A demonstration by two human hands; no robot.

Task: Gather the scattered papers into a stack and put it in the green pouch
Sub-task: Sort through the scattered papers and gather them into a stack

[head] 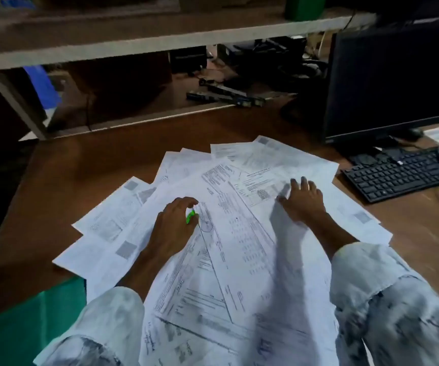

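The papers (239, 233) lie fanned over the table (81, 167) in front of me, overlapping at all angles, with corners sticking out to the left, far and right. My right hand (302, 199) rests flat on the sheets towards the right, fingers spread and straight, pressing rather than gripping. My left hand (173, 225) sits on the middle of the pile with its fingers curled round a small green object (192, 216); it is too blurred to name, perhaps a pen or a clip. The green pouch (28, 326) lies at the near left, its right edge tucked under the nearest sheets and my left sleeve (102, 326).

The risks I see: sweeping inward with a flat palm could crease or fold the loose corners instead of squaring them. Sheets on the right lie near the keyboard (397, 175) and could slide under it. With the left hand occupied, I may lose grip on the pile's left side, and dragging paper towards me could push the pouch off the near edge.
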